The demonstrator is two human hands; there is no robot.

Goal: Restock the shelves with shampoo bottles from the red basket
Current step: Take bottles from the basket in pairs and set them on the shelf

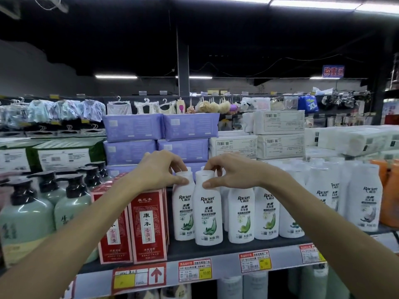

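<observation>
- Progress judged late-stage for this row: white shampoo bottles already lined along shelf (pixel 216 248), labels facing out, front row running rightward from red boxes (pixel 149 225).
- Red basket not in view; remaining stock cannot be told.
- Two bottles being set or straightened right now, both upright, bases on shelf, touching each other.
- Left bottle (pixel 183 212): just beside red boxes, slightly farther back on shelf.
- Front bottle (pixel 208 216): just right of left bottle, nearest shelf edge, ahead of row.
- Left hand (pixel 160 171): above red boxes, thumb and fingers pinched on cap of left bottle, clamped.
- Right hand (pixel 233 173): right of red boxes, over front bottle, thumb at neck, fingers curled over cap, clamped on it.
- Both hands on top of bottles, not around bodies; forearms reaching in from below across shelf edge.
- Neighbours: more white bottles (pixel 240 216) just right of front bottle, close but narrow gap; green pump bottles (pixel 71 203) left of red boxes; orange bottles (pixel 388 195) far right of red boxes.
- Price tags (pixel 195 270) on shelf lip below red boxes and bottles.
- Left to do, as judgement: release both, push front bottle back in line, fetch more if any.
</observation>
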